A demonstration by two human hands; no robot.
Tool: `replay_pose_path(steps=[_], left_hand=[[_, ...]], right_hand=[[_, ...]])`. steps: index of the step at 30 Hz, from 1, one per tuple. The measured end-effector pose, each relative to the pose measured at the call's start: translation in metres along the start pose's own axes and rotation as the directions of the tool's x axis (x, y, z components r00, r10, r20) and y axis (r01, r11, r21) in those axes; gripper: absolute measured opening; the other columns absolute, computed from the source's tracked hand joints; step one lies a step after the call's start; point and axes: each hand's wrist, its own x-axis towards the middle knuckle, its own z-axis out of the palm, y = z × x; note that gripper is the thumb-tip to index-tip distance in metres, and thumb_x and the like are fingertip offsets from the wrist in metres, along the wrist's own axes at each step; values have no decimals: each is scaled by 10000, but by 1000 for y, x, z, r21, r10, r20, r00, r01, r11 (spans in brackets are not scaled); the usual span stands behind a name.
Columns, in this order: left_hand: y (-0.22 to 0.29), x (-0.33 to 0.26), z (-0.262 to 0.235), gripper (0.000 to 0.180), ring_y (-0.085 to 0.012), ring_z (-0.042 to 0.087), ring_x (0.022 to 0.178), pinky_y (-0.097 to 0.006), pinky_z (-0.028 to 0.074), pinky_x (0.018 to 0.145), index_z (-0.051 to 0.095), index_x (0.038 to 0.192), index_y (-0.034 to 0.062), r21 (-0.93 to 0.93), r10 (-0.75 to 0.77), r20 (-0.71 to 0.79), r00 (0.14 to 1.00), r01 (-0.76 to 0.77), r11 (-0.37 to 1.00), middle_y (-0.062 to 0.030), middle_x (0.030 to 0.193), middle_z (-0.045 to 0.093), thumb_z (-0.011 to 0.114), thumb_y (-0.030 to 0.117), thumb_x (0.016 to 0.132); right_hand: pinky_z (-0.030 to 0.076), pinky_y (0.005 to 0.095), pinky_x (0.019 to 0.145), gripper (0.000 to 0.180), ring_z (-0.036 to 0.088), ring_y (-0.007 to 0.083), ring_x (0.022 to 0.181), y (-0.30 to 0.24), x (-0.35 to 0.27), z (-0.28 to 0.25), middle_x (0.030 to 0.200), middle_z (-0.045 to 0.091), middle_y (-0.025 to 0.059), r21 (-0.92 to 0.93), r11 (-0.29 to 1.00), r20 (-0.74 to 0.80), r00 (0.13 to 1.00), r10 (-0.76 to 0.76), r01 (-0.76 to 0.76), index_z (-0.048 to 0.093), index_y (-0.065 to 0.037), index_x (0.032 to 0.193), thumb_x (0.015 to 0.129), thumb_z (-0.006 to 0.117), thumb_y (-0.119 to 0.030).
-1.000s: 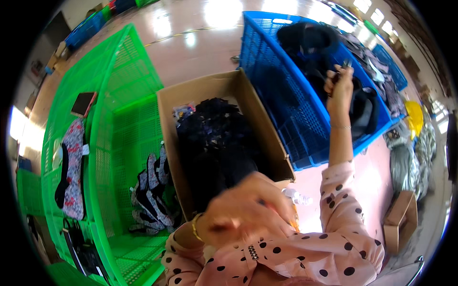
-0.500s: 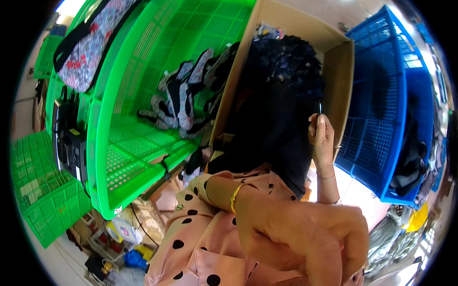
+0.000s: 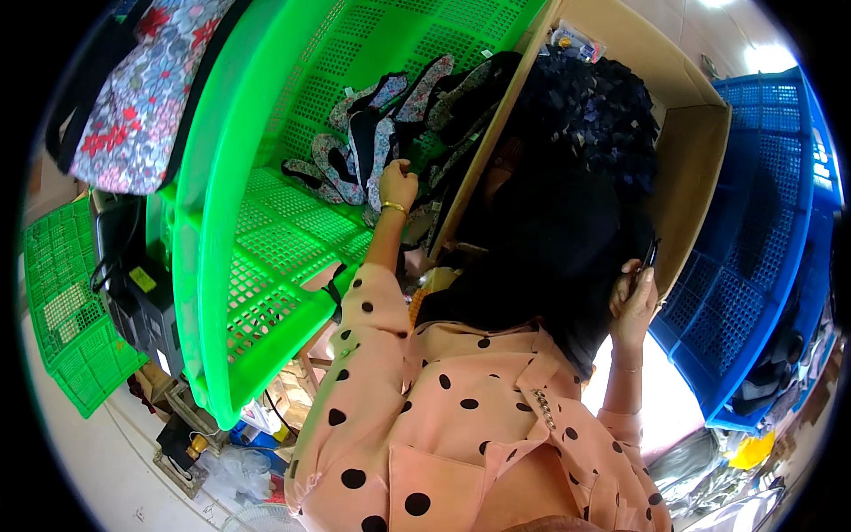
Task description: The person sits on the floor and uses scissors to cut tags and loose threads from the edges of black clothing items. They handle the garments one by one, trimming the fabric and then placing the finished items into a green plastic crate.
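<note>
My left hand (image 3: 399, 184), with a gold bangle at the wrist, reaches into a green plastic crate (image 3: 257, 257). Its fingers are curled closed at the edge of a floral cloth piece (image 3: 383, 146) with black parts, among several similar pieces heaped there. On the other side, my right hand (image 3: 633, 300) is closed around a slim dark pointed tool (image 3: 652, 252), its tip upward; the kind cannot be made out. This hand is beside the right wall of a cardboard box (image 3: 700, 160). Black cloth (image 3: 550, 248) lies between my body and the box.
Dark blue-black scraps (image 3: 589, 106) and a small printed packet (image 3: 576, 42) are in the box. A blue crate (image 3: 736, 239) stands at the right. A larger floral piece (image 3: 146, 111) hangs over the crate's left rim, above a black device (image 3: 142, 293).
My left hand has moved from close in front of me, low in the picture, forward and left into the green crate. My right hand keeps the tool by the box. The view has shifted.
</note>
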Motion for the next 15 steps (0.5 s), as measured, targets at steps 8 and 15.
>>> replay_pose_path(steps=[8, 15], left_hand=[[-30, 42, 42, 558, -354, 610, 1021, -455, 487, 886, 557, 1142, 38, 583, -225, -17, 974, 192, 789, -177, 1087, 621, 776, 297, 699], [-52, 64, 52, 543, -402, 659, 901, -505, 512, 765, 652, 1127, 72, 465, -467, 59, 882, 390, 795, -213, 1045, 679, 637, 506, 801]], right_hand=[[185, 184, 399, 422, 256, 9, 433, -6, 1, 7, 560, 347, -67, -89, 996, -47, 999, 0, -4, 538, -72, 943, 1037, 358, -442], [223, 205, 406, 389, 312, 25, 441, -13, 0, -2, 552, 368, -65, 73, 997, -13, 999, 33, -32, 540, -59, 900, 983, 511, -438]])
